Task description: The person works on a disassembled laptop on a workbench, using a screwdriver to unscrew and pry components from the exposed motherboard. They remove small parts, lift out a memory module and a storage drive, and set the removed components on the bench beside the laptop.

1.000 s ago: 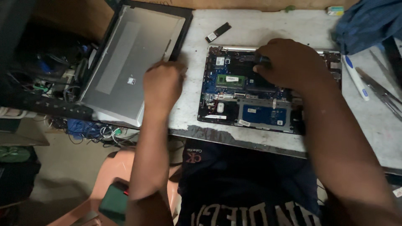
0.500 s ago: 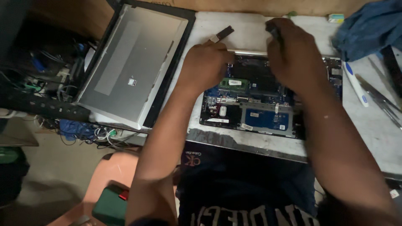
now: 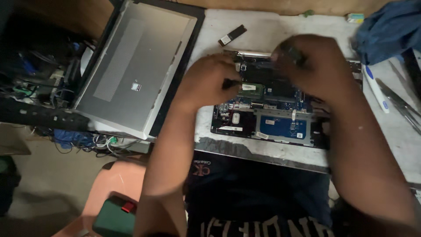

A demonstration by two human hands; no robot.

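Head view shows the left hand (image 3: 206, 83) with its fingers (image 3: 226, 83) curled narrow around a small dark tool (image 3: 231, 83), the tip pointing at a green memory stick (image 3: 251, 91) seated in the opened laptop (image 3: 272, 118). The right hand (image 3: 318, 66) hovers over the far edge of that laptop, fingers (image 3: 291, 52) bent close together on a small dark object (image 3: 293, 53); what it is I cannot tell, since the hand is blurred. The laptop lies with its bottom off, circuit boards and a blue panel (image 3: 283, 126) exposed, on a worn white table (image 3: 272, 30). Just beyond the hands lies 1 loose black stick-shaped card (image 3: 232, 35). Left of the laptop rests a grey cover (image 3: 131, 70). Right of it lie a white and blue pen-like tool (image 3: 376, 87), metal tweezers (image 3: 401, 103) and a blue cloth (image 3: 388, 30).
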